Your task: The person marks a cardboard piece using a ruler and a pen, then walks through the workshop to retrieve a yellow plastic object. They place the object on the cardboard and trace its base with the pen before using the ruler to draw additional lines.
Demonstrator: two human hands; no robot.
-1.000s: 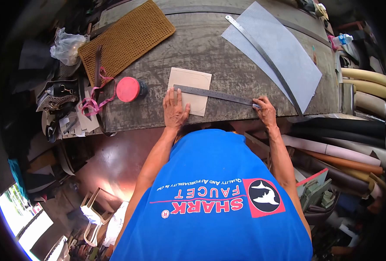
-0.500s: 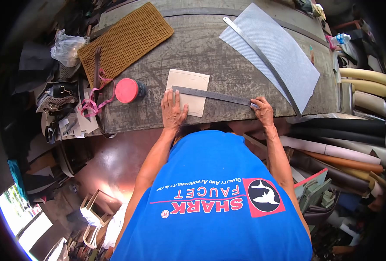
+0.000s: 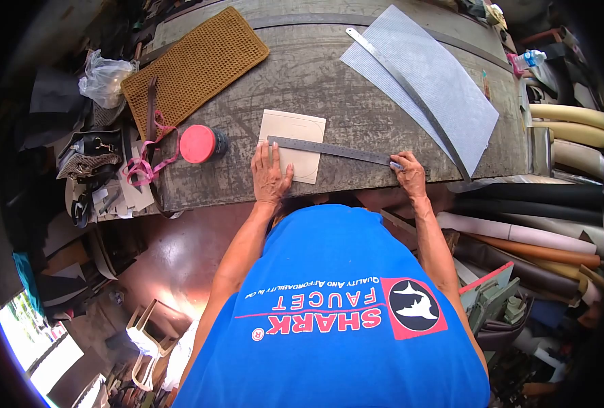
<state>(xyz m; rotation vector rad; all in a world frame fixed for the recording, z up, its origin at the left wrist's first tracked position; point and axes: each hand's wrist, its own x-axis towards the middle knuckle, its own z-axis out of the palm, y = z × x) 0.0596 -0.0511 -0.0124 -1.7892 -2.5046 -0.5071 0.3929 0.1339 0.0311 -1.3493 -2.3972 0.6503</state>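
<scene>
A cream piece of card (image 3: 305,164) with faint curved lines drawn on it lies on the worktable near its front edge. Across it, reaching to the right, lies a metal ruler (image 3: 343,151). My left hand (image 3: 269,182) rests with fingers stretched out, its fingertips on the card's left edge by the ruler's left end. At the ruler's other end my right hand (image 3: 410,175) is closed, fingers bent around the tip. Something small and bluish, perhaps a pen, shows at those fingers; I cannot make it out clearly.
Left of the card stands a jar with a pink lid (image 3: 198,143), beside a pink tape (image 3: 139,170). A brown woven panel (image 3: 200,68) lies behind. On the right, a long metal ruler (image 3: 411,92) lies on a translucent sheet (image 3: 451,88). Material rolls (image 3: 519,234) are stacked at right.
Both hands and the ruler hold nearly the same places. The whole view has shifted very slightly.
</scene>
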